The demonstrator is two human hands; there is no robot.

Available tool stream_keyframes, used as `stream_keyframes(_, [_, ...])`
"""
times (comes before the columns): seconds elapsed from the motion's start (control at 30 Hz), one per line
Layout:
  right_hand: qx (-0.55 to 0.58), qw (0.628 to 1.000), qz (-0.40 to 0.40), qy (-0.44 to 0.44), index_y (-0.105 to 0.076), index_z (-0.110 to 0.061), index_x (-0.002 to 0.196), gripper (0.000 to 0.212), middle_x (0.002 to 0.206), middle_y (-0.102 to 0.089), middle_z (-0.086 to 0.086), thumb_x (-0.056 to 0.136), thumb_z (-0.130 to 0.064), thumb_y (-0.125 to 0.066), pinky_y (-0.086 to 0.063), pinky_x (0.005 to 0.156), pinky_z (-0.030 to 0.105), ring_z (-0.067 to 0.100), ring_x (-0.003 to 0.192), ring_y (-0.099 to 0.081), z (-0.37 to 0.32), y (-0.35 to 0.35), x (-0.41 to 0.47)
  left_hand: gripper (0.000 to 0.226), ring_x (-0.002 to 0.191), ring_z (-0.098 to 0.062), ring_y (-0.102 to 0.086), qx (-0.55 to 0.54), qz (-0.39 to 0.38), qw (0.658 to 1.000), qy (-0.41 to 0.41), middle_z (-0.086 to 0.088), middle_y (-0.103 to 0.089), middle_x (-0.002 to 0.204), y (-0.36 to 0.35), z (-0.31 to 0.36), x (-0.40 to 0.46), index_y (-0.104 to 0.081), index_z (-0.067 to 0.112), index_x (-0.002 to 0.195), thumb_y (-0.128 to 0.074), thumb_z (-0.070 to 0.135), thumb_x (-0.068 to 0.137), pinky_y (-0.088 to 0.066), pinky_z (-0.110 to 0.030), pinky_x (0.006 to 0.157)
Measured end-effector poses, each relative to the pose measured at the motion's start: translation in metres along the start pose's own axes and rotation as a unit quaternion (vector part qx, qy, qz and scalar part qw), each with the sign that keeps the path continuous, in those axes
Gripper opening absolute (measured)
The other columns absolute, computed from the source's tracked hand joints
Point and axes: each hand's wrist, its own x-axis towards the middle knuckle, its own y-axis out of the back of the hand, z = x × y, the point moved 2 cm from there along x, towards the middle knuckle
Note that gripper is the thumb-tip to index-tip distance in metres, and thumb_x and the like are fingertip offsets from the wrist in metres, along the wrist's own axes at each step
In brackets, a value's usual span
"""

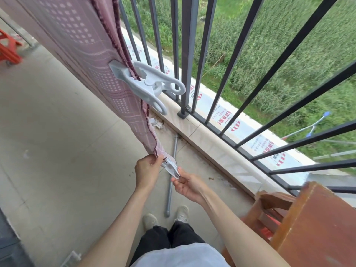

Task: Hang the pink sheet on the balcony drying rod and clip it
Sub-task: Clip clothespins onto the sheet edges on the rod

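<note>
Pink checked cotton sheet: left hand pinches its bottom corner; right hand grips small white plastic clip there, best seated squarely over the hem.

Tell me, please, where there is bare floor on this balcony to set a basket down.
The widest bare floor lies left of the hanging pink sheet, stretching back toward the red stool. It is crowded by the railing: a metal pole lies beside the curb, the person's shoes stand there, and a wooden chair fills the right corner.
</note>
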Motion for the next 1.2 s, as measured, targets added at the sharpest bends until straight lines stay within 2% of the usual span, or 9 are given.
stream_keyframes(0.2, [0.037,0.999,0.009,0.000,-0.057,-0.007,0.086,0.019,0.053,-0.064,0.009,0.096,-0.019,-0.046,-0.046,0.040,0.014,0.009,0.040,-0.057,0.001,-0.010,0.010,0.028,0.075,-0.034,-0.061,0.002,0.017,1.000,0.008,-0.019,-0.069,0.071,0.000,-0.001,-0.002,-0.068,-0.001,0.071,-0.061,0.023,0.085,-0.034,-0.028,0.060])
stream_keyframes(0.3, [0.054,0.998,0.007,0.006,-0.057,-0.006,0.086,0.020,0.053,-0.064,0.009,0.096,-0.020,-0.047,-0.044,0.042,0.013,0.009,0.040,-0.056,-0.001,-0.015,0.013,0.023,0.070,-0.024,-0.061,-0.008,0.014,1.000,0.016,-0.015,-0.072,0.075,-0.001,0.002,-0.004,-0.070,0.002,0.071,-0.061,0.020,0.084,-0.035,-0.022,0.056])
stream_keyframes(0.47, [0.025,1.000,0.000,0.011,-0.058,-0.007,0.086,0.028,0.057,-0.065,0.010,0.096,-0.029,-0.046,-0.042,0.043,0.014,0.010,0.041,-0.055,-0.011,-0.026,0.015,0.022,0.076,-0.023,-0.059,0.000,0.016,1.000,0.026,-0.010,-0.069,0.079,0.000,0.001,-0.007,-0.066,0.005,0.077,-0.060,0.023,0.087,-0.032,-0.023,0.063])
stream_keyframes(0.67, [-0.120,0.992,0.031,0.038,-0.055,-0.014,0.107,0.044,0.090,-0.070,0.004,0.094,-0.051,-0.037,-0.051,0.073,0.029,0.018,0.083,-0.062,-0.001,-0.013,-0.001,0.016,0.087,-0.022,-0.060,-0.001,-0.058,0.998,0.003,-0.007,-0.064,0.087,-0.001,-0.003,-0.022,-0.062,0.006,0.097,-0.053,0.018,0.091,-0.037,-0.022,0.074])
stream_keyframes(0.77, [-0.288,0.941,0.141,0.108,-0.054,-0.011,0.122,0.048,0.118,-0.063,0.010,0.095,-0.047,-0.039,-0.048,0.091,0.036,0.021,0.102,-0.058,0.006,0.011,-0.027,0.021,0.100,-0.023,-0.058,0.082,-0.128,0.985,-0.082,-0.009,-0.064,0.103,-0.003,-0.015,-0.034,-0.059,0.007,0.109,-0.049,0.011,0.091,-0.040,-0.025,0.084])
stream_keyframes(0.83, [-0.432,0.857,0.233,0.156,-0.049,-0.012,0.132,0.048,0.131,-0.056,0.009,0.096,-0.043,-0.040,-0.039,0.103,0.036,0.022,0.120,-0.052,0.015,0.034,-0.052,0.027,0.109,-0.025,-0.054,0.171,-0.181,0.952,-0.180,-0.011,-0.061,0.115,-0.005,-0.022,-0.042,-0.055,0.007,0.117,-0.050,0.011,0.090,-0.038,-0.029,0.092])
stream_keyframes(0.9, [-0.473,0.804,0.306,0.190,-0.038,-0.017,0.140,0.051,0.140,-0.048,0.006,0.096,-0.042,-0.041,-0.031,0.107,0.032,0.022,0.130,-0.042,0.034,0.055,-0.086,0.035,0.115,-0.028,-0.051,0.246,-0.236,0.898,-0.280,-0.012,-0.057,0.122,-0.012,-0.025,-0.054,-0.052,0.007,0.124,-0.052,0.015,0.090,-0.037,-0.033,0.097])
stream_keyframes(1.03, [-0.448,0.744,0.443,0.222,-0.025,-0.019,0.146,0.056,0.150,-0.033,0.001,0.097,-0.039,-0.040,-0.023,0.111,0.030,0.018,0.138,-0.029,0.101,0.095,-0.159,0.047,0.107,-0.032,-0.059,0.341,-0.316,0.766,-0.444,-0.012,-0.062,0.116,-0.039,-0.026,-0.093,-0.056,0.011,0.120,-0.040,0.036,0.084,-0.049,-0.042,0.088])
stream_keyframes(1.2, [-0.308,0.698,0.608,0.221,-0.025,-0.024,0.146,0.052,0.150,-0.032,-0.005,0.097,-0.038,-0.040,-0.020,0.111,0.026,0.012,0.139,-0.026,0.219,0.128,-0.238,0.048,0.100,-0.034,-0.064,0.377,-0.407,0.613,-0.563,-0.015,-0.065,0.112,-0.069,-0.035,-0.170,-0.058,0.011,0.116,-0.037,0.038,0.082,-0.052,-0.048,0.084])
